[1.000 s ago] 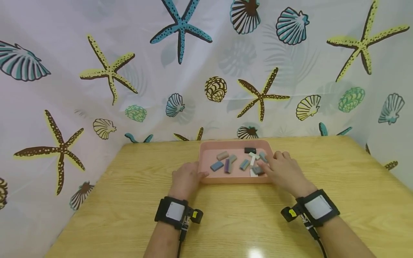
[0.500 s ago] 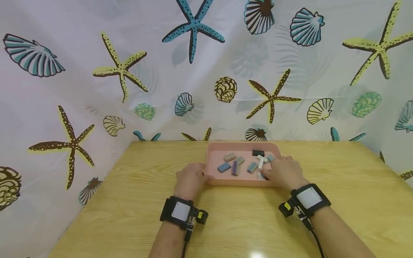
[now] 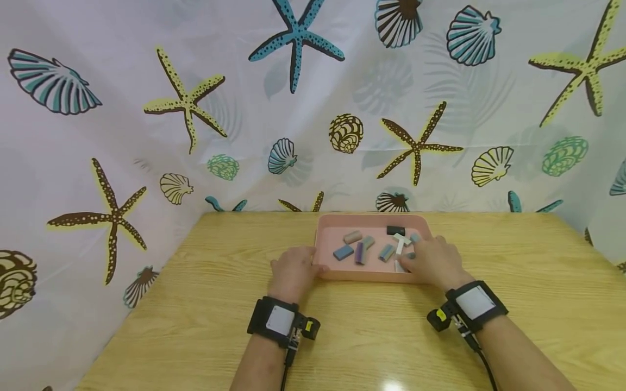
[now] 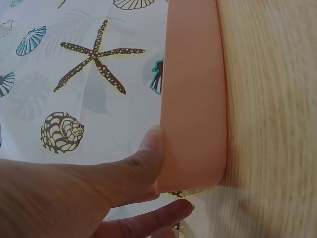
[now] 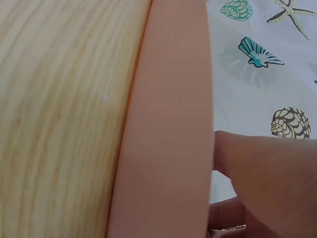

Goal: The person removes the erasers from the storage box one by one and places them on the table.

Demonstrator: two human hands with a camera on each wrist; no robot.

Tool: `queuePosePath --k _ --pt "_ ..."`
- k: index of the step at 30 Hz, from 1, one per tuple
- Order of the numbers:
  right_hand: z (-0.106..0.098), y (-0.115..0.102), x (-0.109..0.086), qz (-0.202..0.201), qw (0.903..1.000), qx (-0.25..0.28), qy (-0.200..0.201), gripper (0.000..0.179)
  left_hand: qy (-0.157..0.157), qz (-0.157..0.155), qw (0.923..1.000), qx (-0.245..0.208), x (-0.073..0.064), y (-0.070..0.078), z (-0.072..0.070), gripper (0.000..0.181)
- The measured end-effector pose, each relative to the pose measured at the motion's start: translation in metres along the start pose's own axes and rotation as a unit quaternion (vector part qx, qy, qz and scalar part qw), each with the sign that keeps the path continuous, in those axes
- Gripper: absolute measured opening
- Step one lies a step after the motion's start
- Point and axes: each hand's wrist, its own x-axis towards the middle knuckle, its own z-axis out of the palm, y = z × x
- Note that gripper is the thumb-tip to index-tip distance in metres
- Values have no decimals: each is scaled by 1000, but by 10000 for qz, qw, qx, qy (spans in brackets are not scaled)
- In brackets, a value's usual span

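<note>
A shallow pink tray (image 3: 376,276) stands on the table with several small blocks lying in it. My left hand (image 3: 293,271) holds its left front corner, thumb (image 4: 152,139) at the rim and the other fingers round the end wall. My right hand (image 3: 437,263) reaches over the right rim, its thumb inside the tray close to a partly covered grey block (image 3: 409,255). In the right wrist view the tray wall (image 5: 166,124) hides those fingertips; I cannot tell whether they pinch the block. Beside the thumb lies a white T-shaped piece (image 3: 400,247).
Blue (image 3: 344,252), purple (image 3: 360,254) and tan (image 3: 352,237) blocks lie in the left half of the tray, a black one (image 3: 395,230) at the back right. The wood table (image 3: 367,336) ends at a shell-patterned cloth (image 3: 244,119) behind.
My right hand has moved inward over the tray's right front corner and now covers most of the grey block there. The left hand keeps to its corner; the whole view has shifted slightly.
</note>
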Motion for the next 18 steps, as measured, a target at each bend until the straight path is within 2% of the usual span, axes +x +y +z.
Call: queuePosePath --k 4,8,11,15,18 --pt "-3 -6 1 -125 9996 146 212 34 -14 -62 10000 21 0 0 0 40" --pt "-10 -18 1 -364 9984 286 318 39 -38 -103 9999 79 0 0 0 40" --pt "-15 -29 -1 -724 9959 316 446 37 -69 -85 9999 86 1 -1 0 41" --pt "-18 -42 -5 -1369 9878 186 718 34 -124 -58 9999 32 2 -1 0 42" --pt "-18 -52 -9 -1568 9853 113 667 32 -147 -54 9999 -4 4 -1 -1 42"
